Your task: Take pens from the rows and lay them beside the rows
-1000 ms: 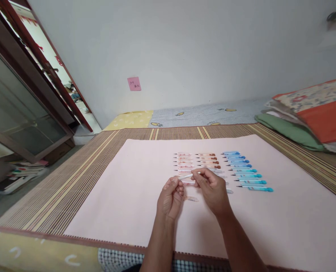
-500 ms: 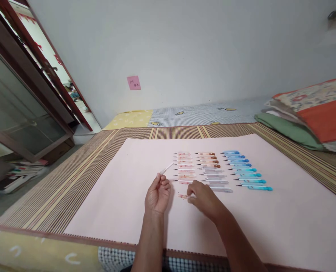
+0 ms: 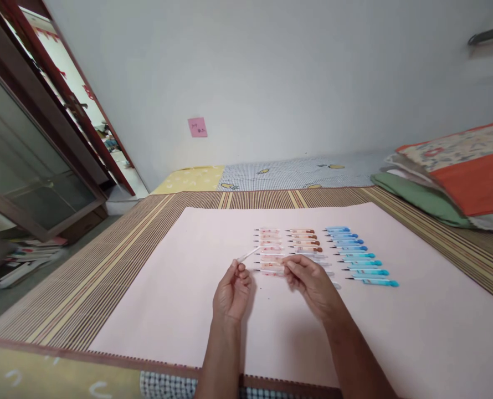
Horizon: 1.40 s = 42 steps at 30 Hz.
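My left hand (image 3: 232, 292) is closed in a pinch on a thin white refill stick (image 3: 248, 255) that points up and to the right. My right hand (image 3: 311, 282) is closed on a pink pen barrel (image 3: 272, 268), held just above the pink sheet (image 3: 167, 299) at the near end of the pink pen column. Three columns of small pens lie beyond the hands: pink pens (image 3: 268, 237), brown-capped pens (image 3: 303, 238) and blue pens (image 3: 357, 256). My right hand hides the near end of the middle column.
The pink sheet lies on a striped woven mat (image 3: 84, 277). Folded bedding and pillows (image 3: 454, 177) are stacked at the right. A glass-door cabinet (image 3: 26, 160) and piled books (image 3: 18, 260) are on the left. A pink note (image 3: 197, 127) sticks to the wall.
My hands parted: the left drew the white stick away to the left. My right hand went down to the loose pink barrel on the sheet and has lifted it toward the pink column.
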Available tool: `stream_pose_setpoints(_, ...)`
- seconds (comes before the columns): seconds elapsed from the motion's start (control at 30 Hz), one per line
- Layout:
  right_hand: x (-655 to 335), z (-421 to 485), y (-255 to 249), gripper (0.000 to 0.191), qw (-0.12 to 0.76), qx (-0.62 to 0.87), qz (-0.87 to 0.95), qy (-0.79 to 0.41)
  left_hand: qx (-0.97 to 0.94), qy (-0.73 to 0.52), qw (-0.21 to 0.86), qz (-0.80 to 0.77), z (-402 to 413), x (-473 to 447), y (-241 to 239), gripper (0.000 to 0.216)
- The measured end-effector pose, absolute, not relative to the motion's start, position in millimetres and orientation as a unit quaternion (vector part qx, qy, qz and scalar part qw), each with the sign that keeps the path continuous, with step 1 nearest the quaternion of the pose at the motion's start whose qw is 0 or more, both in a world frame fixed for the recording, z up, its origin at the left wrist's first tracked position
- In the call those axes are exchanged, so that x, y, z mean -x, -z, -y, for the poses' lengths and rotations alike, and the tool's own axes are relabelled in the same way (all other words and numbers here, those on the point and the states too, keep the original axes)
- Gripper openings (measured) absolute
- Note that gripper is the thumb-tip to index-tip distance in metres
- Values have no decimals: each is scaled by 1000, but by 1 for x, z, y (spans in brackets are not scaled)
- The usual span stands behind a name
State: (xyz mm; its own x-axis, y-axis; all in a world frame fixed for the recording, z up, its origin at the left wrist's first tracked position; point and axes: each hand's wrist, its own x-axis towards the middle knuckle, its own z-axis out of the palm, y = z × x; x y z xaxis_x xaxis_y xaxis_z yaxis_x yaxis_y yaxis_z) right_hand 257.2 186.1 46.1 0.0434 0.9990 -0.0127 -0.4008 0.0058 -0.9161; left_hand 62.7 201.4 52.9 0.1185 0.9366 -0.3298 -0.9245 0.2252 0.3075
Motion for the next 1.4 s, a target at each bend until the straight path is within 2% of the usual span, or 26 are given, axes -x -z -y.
stream_pose_setpoints(0.2,-262,-188,-50,30,675,372,326,-547,-59,-621,739,-255,-201,-66,-48,11)
stream_pose_setpoints(0.27,-261,-188,-53,28,681,373,331,-537,-88,-622,732,-263,-201,-66,-46,13)
stream_pose_setpoints(0.47,-260,-185,-57,28,665,396,366,-517,-159,-621,711,-290,-200,-68,-41,28)
stream_pose_setpoints(0.9,-262,-189,-49,30,643,424,416,-483,-203,-617,689,-321,-196,-72,-53,39)
stream_pose_setpoints(1.13,-258,-181,-62,39,592,459,449,-486,-268,-603,671,-339,-194,-74,-57,38)
stream_pose_setpoints(1.4,-251,-187,-52,33,605,434,464,-480,-287,-584,678,-341,-191,-76,-59,38)
